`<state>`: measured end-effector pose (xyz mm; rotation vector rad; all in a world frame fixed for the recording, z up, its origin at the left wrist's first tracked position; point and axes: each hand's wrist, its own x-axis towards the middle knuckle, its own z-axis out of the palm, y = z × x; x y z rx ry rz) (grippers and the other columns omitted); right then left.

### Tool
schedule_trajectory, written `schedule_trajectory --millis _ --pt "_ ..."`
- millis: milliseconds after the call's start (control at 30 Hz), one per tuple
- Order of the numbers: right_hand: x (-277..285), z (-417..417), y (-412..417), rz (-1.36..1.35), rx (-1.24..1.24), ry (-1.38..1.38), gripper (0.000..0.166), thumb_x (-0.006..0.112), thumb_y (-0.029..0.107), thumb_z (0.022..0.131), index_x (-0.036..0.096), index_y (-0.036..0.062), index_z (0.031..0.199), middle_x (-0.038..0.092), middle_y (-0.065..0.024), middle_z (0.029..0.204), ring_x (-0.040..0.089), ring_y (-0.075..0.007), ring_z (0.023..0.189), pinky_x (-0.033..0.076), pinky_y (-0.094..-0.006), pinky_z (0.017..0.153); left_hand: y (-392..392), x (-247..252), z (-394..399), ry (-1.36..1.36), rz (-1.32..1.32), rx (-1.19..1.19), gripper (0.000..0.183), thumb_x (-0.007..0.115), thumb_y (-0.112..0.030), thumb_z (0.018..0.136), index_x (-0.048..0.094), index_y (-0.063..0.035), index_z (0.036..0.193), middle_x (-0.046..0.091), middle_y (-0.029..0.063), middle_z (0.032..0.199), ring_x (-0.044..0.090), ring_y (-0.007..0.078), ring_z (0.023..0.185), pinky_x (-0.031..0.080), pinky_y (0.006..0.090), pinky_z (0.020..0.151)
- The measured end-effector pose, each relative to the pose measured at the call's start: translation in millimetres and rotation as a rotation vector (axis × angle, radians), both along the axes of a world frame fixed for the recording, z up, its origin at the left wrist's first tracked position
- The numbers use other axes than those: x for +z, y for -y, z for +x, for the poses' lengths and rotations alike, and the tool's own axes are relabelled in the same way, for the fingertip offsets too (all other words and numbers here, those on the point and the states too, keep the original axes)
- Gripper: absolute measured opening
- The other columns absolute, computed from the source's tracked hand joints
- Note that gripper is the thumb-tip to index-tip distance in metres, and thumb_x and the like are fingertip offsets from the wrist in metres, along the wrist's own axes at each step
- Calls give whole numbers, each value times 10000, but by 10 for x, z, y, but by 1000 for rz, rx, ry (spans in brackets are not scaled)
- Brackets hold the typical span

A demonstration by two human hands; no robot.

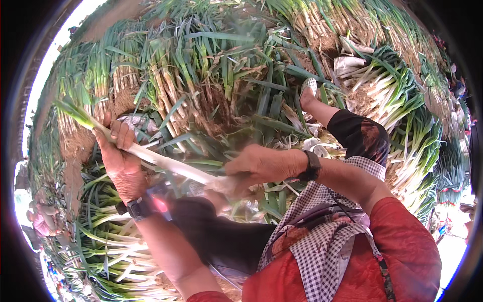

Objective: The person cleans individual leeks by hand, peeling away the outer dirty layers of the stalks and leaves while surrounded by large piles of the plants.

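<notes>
My left hand grips a leek near its cut green top, with the thumb along the stalk. The long white shank slants down to the right across my lap. At its root end, my right hand is curled with the knuckles up and blurred. It overlaps the roots in view, but whether its fingers pinch them or hold something is hidden. Trimmed white leeks lie in a pile below my left forearm. Untrimmed leeks with soil and dry outer leaves stand bundled in front of me.
To the right lies another heap of cleaned leeks. My bent leg and shoe extend between the piles. Loose green leaves litter the ground. More bundles stand at the far right. A pale cloth or sack lies by the heap.
</notes>
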<state>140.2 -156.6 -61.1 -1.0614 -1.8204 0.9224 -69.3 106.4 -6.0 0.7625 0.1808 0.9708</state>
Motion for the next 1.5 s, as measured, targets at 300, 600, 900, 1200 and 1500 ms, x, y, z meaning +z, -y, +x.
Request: schedule_trajectory --millis 300,600,900,1200,1500 --pt "163 12 580 45 -175 -38 255 639 160 905 516 -7 758 477 -168 624 489 -358 553 378 -392 499 48 -14 -282 -71 -193 171 426 422 -371 1027 511 43 1076 333 -3 664 276 98 532 265 235 449" --pt "101 446 1490 -56 -208 81 236 636 117 904 513 23 725 457 -131 594 509 -297 517 385 -382 495 -36 -162 -281 -188 -217 517 401 475 -381 1009 516 17 1043 348 -13 678 316 100 564 272 242 492" --pt "103 526 1102 -121 -279 865 177 583 89 858 513 -28 972 538 -152 910 615 -302 765 473 -415 623 233 8 106 -220 -152 812 344 446 -391 1011 527 -60 965 342 -11 658 321 119 543 271 260 471" --pt "387 294 -165 119 -426 523 277 639 210 826 528 19 992 556 -148 951 598 -350 841 461 -444 687 489 3 341 -185 -80 690 401 468 -423 1004 536 -46 1124 332 -4 678 326 127 588 287 263 536" --pt "34 281 -136 73 -433 373 255 620 224 852 496 15 931 545 -161 896 590 -375 795 447 -455 667 538 19 387 -219 5 607 461 481 -475 986 507 -41 1138 344 0 721 329 124 610 294 262 555"
